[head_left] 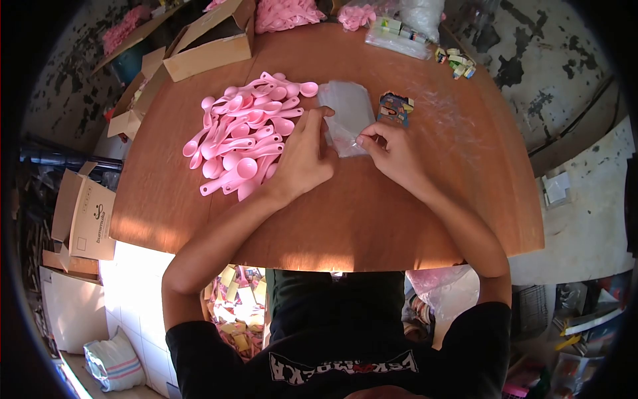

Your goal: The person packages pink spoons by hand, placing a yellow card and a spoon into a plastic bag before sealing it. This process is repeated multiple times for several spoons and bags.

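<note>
Film (352, 141) is being pinched, best singly, by the right hand (397, 154) near the stack (347, 106); the left hand (304, 159) is being held, fingers apart, alongside.

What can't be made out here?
Head view:
Pink spoons: count, hidden by overlap.
Left hand: whether it grips anything, behind curled fingers.
Right hand: what exactly it pinches, too small.
Dark cards: printed wording, too small.
Far pink heap: top cut off by frame edge.
</note>
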The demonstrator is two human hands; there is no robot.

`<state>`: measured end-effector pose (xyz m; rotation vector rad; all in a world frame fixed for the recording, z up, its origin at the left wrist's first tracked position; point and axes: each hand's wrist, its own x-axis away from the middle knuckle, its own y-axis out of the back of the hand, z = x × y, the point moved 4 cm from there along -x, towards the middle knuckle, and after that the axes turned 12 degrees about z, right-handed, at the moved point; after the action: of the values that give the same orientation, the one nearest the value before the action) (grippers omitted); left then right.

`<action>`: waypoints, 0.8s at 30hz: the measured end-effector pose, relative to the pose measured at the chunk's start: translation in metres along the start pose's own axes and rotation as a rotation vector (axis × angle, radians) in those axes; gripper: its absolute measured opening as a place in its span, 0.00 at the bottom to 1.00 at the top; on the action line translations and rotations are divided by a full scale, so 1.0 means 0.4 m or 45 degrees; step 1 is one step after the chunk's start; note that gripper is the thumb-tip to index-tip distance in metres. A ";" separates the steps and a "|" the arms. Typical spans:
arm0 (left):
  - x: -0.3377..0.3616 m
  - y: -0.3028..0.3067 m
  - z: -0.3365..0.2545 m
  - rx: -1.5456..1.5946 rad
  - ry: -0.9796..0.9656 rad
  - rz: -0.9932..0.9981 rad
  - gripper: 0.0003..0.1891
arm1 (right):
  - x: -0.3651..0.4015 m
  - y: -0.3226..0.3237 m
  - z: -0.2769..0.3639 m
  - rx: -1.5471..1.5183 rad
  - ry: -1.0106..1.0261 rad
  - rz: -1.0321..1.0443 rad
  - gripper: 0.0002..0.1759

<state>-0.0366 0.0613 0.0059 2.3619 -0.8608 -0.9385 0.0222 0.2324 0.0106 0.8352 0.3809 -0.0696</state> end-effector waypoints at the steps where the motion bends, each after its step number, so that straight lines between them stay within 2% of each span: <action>1: 0.001 -0.007 0.011 0.083 0.105 0.077 0.29 | 0.005 -0.005 0.003 -0.013 -0.001 -0.021 0.06; 2: 0.003 -0.015 0.022 0.168 0.210 0.154 0.29 | 0.010 -0.009 0.004 -0.027 -0.003 -0.042 0.06; 3: 0.006 -0.020 0.023 0.166 0.210 0.152 0.29 | 0.014 -0.013 0.001 -0.027 0.001 -0.041 0.06; 8: 0.001 -0.046 0.043 0.223 0.038 0.119 0.30 | 0.023 -0.029 -0.021 -0.111 0.033 0.030 0.06; 12: -0.002 -0.042 0.027 0.192 0.050 0.196 0.31 | 0.027 -0.041 -0.045 -0.128 0.004 -0.043 0.06; 15: 0.000 -0.038 0.002 -0.047 0.020 0.291 0.32 | 0.030 -0.040 -0.075 -0.158 0.011 -0.203 0.06; 17: 0.002 -0.034 -0.017 -0.362 -0.113 0.266 0.35 | 0.038 -0.013 -0.084 -0.259 -0.030 -0.467 0.06; 20: 0.005 -0.042 -0.010 -0.369 -0.057 0.348 0.35 | 0.044 0.014 -0.074 -0.373 -0.014 -0.542 0.06; 24: 0.001 -0.030 -0.018 -0.307 0.009 0.203 0.37 | 0.056 0.015 -0.041 -0.135 0.070 -0.345 0.05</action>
<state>-0.0266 0.0705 0.0033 2.0600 -0.8667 -0.9136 0.0394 0.2504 -0.0032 0.6779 0.5438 -0.2760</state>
